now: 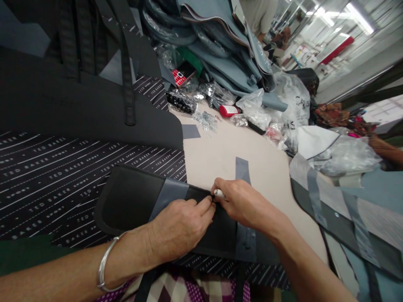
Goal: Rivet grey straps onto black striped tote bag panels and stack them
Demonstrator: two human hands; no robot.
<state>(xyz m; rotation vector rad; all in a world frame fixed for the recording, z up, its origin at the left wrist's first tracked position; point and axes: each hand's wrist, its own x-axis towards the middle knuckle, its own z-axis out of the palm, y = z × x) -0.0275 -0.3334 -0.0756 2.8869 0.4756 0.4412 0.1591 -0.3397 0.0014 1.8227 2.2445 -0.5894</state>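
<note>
A long black panel with rounded ends lies in front of me, crossed by grey strips. My left hand, a silver bangle at its wrist, rests over the panel. Its thumb and fingers are pinched together at the far edge, on a small dark bit I cannot make out. My right hand is closed around a white pen-like tool, whose far part the fingers hide. The two hands' fingertips meet at the panel's edge.
Black lining printed with white lettering spreads at left under a large black piece. Beige board lies beyond the panel. Small plastic-wrapped parts, a red bottle and stacked blue-grey pieces stand behind. Another strapped panel lies right.
</note>
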